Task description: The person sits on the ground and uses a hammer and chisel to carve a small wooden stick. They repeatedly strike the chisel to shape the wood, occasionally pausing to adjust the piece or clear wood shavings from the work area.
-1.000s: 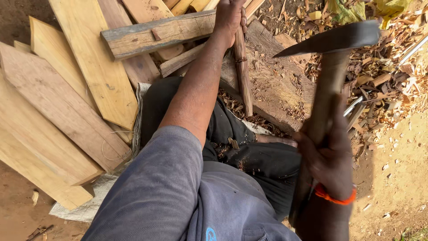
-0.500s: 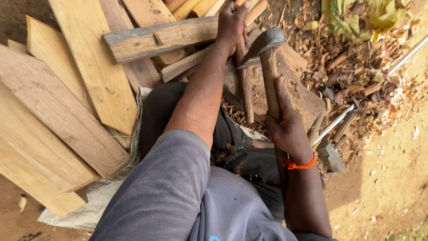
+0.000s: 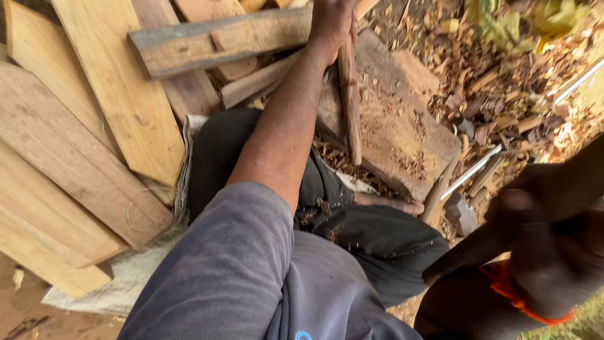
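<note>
– what do we have underfoot?
– bare dirt ground (image 3: 585,94), littered with wood chips (image 3: 497,82) and dry leaves.
– and lying on it?
– we see a heap of pale planks (image 3: 113,94), a white sack (image 3: 126,283) beneath them, and a big wooden block (image 3: 402,126).

bare dirt ground (image 3: 38,315); stacked planks (image 3: 94,157), wood chips (image 3: 503,82)

stick: I see a slim reddish-brown wooden stick (image 3: 348,101), standing nearly upright on a flat wooden chopping block (image 3: 402,119), its top gripped in my left hand (image 3: 331,22).
tool handle: dark wooden handle (image 3: 541,211), blurred and slanting, clasped in my right hand (image 3: 535,245); head out of view.
</note>
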